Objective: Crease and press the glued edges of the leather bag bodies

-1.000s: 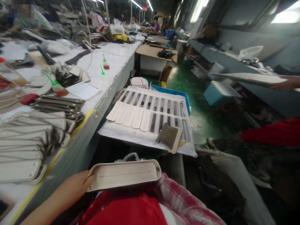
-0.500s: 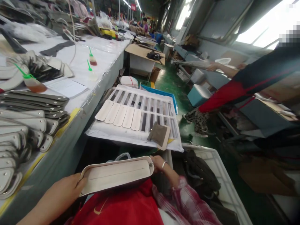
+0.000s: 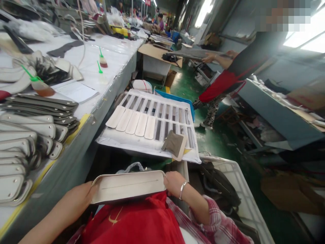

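A long cream piece with rounded ends and a raised rim [image 3: 128,184] is held level in front of the red apron [image 3: 137,220]. A thin dark line runs lengthwise along its inside. At its left end, my left hand [image 3: 80,195] is closed on the edge, fingertips partly hidden. My right hand [image 3: 175,183], with a silver bangle at the wrist, grips the other end. Just beyond lies a white slotted rack [image 3: 149,144] bearing several cream rounded strips [image 3: 132,122] side by side, and a folded grey-brown and cream piece [image 3: 174,145] near its right corner.
The left bench [image 3: 119,61] carries stacked cream pieces [image 3: 15,169], dark grey pieces [image 3: 40,106] and green-tipped glue bottles [image 3: 42,86]. A white crate [image 3: 243,189] holding dark bags [image 3: 220,186] stands at right. A person in red and dark clothing [image 3: 223,81] carries flat sheets beyond.
The cream piece has turned slightly toward level, and my right hand shows more fully at its end. The other person has moved left and away along the aisle with the sheets.
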`<state>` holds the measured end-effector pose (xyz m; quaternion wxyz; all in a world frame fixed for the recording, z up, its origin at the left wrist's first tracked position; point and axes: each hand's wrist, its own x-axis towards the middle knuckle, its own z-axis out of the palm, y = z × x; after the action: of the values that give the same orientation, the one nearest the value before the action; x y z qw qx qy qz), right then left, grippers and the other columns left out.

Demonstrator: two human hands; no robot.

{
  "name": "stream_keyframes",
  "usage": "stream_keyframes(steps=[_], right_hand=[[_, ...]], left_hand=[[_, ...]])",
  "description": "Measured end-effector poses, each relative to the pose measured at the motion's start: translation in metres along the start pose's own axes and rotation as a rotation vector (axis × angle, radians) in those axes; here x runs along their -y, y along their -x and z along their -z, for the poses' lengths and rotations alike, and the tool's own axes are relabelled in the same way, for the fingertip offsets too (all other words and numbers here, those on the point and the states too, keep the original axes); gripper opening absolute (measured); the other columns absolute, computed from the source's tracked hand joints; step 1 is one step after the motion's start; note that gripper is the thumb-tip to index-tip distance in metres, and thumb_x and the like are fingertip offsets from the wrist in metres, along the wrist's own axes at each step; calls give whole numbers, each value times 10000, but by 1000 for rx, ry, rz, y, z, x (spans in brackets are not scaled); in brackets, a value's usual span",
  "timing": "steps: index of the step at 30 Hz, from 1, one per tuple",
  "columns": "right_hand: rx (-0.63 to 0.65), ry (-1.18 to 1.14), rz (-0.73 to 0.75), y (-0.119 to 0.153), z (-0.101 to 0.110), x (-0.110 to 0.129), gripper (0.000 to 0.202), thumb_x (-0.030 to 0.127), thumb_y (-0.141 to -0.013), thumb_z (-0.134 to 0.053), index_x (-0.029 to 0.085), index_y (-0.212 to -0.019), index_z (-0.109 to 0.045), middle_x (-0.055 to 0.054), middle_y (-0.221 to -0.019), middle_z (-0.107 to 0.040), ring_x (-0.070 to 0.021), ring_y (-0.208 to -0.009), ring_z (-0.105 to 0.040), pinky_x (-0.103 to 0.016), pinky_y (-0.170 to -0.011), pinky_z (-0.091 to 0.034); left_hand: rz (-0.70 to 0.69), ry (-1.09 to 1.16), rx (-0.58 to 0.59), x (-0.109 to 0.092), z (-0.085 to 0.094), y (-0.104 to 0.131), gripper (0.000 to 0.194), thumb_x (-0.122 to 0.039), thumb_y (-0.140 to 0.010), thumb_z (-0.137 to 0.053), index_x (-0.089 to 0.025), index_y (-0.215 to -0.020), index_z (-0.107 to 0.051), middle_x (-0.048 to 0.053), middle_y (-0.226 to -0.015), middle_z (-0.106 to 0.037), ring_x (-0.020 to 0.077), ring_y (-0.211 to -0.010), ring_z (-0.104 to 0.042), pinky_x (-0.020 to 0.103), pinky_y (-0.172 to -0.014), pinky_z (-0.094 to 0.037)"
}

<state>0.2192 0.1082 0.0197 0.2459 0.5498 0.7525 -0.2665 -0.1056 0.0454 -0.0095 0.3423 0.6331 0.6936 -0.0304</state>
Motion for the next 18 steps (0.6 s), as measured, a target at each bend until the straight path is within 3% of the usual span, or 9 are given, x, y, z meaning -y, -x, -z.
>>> stream_keyframes(steps=[4,6,9,11,14,18], right_hand=[[2,41,87,2,-5,2,222,113,-823,-425,71,-862,-639,-157,-777,-646,-190,-706,-627,-255,-647,-439],[-42,69,97,2,-10,0,253,127,-846,-380,81,-870,-627,-157,-813,-639,-197,-721,-624,-271,-643,-430],[-139,-69,7,-2,-18,-7,416,306,-918,-266,115,-765,-602,-127,-755,-635,-206,-725,-619,-275,-621,-408],[-164,-131,-7,-4,-23,-12,466,398,-915,-244,135,-719,-576,-109,-719,-630,-206,-705,-615,-266,-588,-388],[-154,-130,-20,-3,-24,-13,423,359,-910,-258,140,-707,-557,-100,-693,-623,-195,-649,-609,-256,-542,-358],[-109,60,55,-1,-19,-8,263,163,-857,-339,116,-798,-591,-123,-751,-625,-227,-680,-620,-267,-528,-353]], left_hand=[[-21,97,0,0,1,3,436,-434,-857,-220,-164,-775,-553,93,-811,-635,216,-773,-584,307,-705,-410],[-5,266,13,2,2,6,477,-514,-847,-219,-163,-757,-530,63,-735,-606,197,-692,-568,291,-629,-427],[97,645,93,6,4,12,571,-627,-818,-176,-166,-738,-505,22,-652,-560,174,-606,-550,274,-532,-447],[136,721,93,7,6,16,593,-640,-814,-166,-164,-724,-509,23,-653,-559,177,-619,-554,273,-523,-451],[59,375,4,2,9,19,519,-590,-826,-255,-167,-677,-515,43,-670,-577,194,-655,-553,291,-584,-428],[4,-54,-40,-8,10,14,427,-396,-874,-221,-167,-686,-529,96,-743,-617,226,-728,-569,321,-669,-383]])
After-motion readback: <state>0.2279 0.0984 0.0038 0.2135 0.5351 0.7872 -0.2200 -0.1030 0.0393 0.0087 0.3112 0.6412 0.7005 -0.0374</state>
